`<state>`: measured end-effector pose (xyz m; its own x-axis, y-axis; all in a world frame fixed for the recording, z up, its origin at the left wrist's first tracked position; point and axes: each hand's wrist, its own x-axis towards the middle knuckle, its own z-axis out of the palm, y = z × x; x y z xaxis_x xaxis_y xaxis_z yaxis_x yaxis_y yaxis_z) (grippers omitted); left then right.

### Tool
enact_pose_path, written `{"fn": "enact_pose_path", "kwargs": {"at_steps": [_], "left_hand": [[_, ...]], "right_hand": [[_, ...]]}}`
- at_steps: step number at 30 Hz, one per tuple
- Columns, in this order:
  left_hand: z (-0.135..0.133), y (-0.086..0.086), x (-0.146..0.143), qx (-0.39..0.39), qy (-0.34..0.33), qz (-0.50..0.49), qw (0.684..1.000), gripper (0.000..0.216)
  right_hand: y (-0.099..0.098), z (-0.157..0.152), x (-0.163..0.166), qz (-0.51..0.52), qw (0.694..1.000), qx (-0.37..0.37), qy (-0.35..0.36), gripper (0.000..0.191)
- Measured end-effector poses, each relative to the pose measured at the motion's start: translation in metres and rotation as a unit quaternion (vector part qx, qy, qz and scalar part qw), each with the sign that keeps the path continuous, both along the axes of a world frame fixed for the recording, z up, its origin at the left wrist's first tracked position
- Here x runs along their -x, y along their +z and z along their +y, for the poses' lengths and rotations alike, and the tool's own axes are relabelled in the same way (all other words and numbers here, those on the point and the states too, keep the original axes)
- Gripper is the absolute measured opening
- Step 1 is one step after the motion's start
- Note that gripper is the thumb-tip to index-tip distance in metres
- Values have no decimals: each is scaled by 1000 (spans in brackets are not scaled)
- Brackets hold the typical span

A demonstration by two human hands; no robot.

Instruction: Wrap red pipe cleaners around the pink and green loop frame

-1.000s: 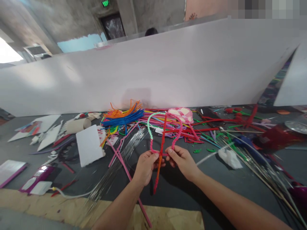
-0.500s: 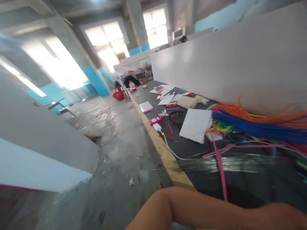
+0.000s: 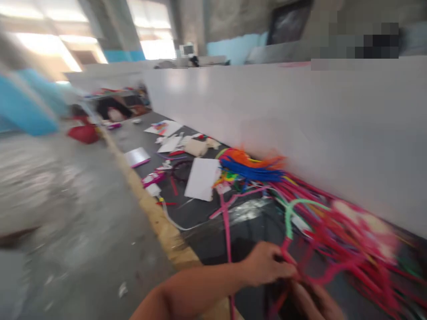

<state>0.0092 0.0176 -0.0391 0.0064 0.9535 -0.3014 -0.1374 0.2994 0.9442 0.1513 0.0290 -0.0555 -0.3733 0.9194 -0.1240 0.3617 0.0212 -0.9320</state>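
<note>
Low in the view, my left hand (image 3: 268, 266) is closed, thumb and fingers pinching a pink pipe cleaner (image 3: 286, 249). A light green pipe cleaner (image 3: 289, 215) rises from its upper end and bends over to the right. My right hand (image 3: 315, 300) is just below and to the right, closed against the same pink piece; its fingers are blurred and partly hidden. Red and pink pipe cleaners (image 3: 370, 275) lie loosely to the right of both hands. Another long pink pipe cleaner (image 3: 227, 226) runs along the table left of my hands.
Blue pipe cleaners (image 3: 251, 171) and orange ones (image 3: 247, 158) are bundled along the white partition (image 3: 267, 106). A white card (image 3: 202, 179), a pink power strip (image 3: 153, 178) and a white cable (image 3: 171, 223) lie on the dark table. Its wooden edge (image 3: 150, 213) borders the floor.
My view has swung right. My left hand, earlier blurred at the lower right corner, now shows near the lower middle holding the pink pipe cleaner, and my right hand has come into view.
</note>
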Motion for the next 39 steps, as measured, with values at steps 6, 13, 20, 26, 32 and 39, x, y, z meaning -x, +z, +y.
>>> {"fn": "enact_pose_path", "kwargs": {"at_steps": [6, 13, 20, 26, 32, 39], "left_hand": [[5, 18, 6, 49, 1, -60, 997, 15], [11, 18, 6, 39, -2, -4, 999, 8], [11, 19, 6, 0, 7, 73, 997, 6], [10, 19, 5, -48, 21, 198, 979, 6], [12, 20, 6, -49, 20, 137, 989, 7], [4, 43, 18, 10, -11, -138, 990, 35]], "right_hand": [[11, -7, -1, 63, 995, 73, -9, 39], [8, -6, 2, 102, 992, 74, 8, 31], [8, -1, 5, 108, 991, 70, 36, 29], [9, 1, 7, 118, 991, 57, 41, 26], [10, 3, 9, 124, 990, 46, 57, 23], [33, -1, 1, 102, 982, 3, 161, 12]]}}
